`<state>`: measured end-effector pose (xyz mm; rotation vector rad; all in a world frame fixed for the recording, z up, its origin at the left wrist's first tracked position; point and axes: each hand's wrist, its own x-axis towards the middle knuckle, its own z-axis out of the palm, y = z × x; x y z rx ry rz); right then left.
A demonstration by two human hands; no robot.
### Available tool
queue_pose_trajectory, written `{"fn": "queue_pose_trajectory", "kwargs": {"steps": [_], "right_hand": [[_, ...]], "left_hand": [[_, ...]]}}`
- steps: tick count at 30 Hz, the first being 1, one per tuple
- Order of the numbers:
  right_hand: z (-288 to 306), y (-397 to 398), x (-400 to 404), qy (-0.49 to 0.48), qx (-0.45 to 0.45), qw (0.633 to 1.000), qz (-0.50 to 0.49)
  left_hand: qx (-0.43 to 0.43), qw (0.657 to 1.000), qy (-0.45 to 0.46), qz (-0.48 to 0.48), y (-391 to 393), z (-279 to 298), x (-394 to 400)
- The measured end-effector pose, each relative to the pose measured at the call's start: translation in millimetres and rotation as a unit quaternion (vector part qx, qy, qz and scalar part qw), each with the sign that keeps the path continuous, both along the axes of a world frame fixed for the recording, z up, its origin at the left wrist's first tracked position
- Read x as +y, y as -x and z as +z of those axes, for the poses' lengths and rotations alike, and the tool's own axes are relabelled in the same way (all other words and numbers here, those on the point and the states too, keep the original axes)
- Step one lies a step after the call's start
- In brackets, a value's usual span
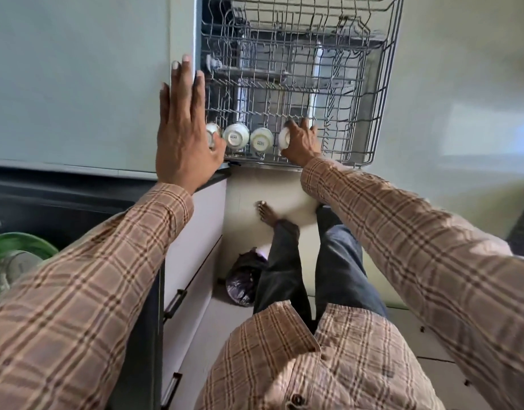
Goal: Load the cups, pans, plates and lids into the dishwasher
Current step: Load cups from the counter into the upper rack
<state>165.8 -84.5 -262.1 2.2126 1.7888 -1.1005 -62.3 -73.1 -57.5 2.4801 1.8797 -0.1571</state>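
Pale walls and a light floor frame a kitchen corner, with a dark countertop at the left and white drawer fronts with dark handles below it. Pulled out from the dishwasher is a grey wire rack, its tines and side rails open to view, with the machine's pale panel standing at its left.

Along the rack's near edge sits a row of small white ceramic cups, turned so their printed bases face the camera; two stand plainly between the hands, and one more peeks out behind the left hand. That hand lies flat with straight fingers against the edge of the pale panel, holding nothing.

The right hand reaches into the rack with its fingers curled round another white cup, which sits at the right end of the row; whether that cup already rests on the wires is hard to tell.

Both arms wear checked tan sleeves. On the countertop at far left lies a green plate with a steel vessel on it. Below, on the floor, are a bare foot and a dark bag.
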Motion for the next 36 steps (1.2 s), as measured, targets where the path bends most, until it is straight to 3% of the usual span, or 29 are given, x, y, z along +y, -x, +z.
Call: {"fn": "queue_pose_trajectory", "kwargs": {"steps": [7, 14, 23, 27, 32, 36], "right_hand": [[-13, 8, -6, 0.025, -0.023, 0.999, -0.024], [-56, -16, 6, 0.101, -0.051, 0.993, 0.043], [62, -40, 28, 0.039, -0.041, 0.986, 0.158], [160, -16, 40, -0.092, 0.007, 0.972, 0.218], [250, 28, 54, -0.210, 0.072, 0.922, 0.317], [303, 79, 42, -0.287, 0.121, 0.845, 0.436]], "left_hand": [[-0.002, 1.000, -0.005, 0.001, -1, 0, 0], [-0.017, 1.000, 0.005, -0.006, 0, 1, 0], [-0.024, 0.995, 0.092, 0.017, -8, 24, 1], [-0.061, 0.985, 0.127, 0.103, -31, 41, -17], [-0.090, 0.967, 0.084, 0.221, -50, 81, -62], [-0.091, 0.937, -0.003, 0.337, -30, 124, -110]]}}
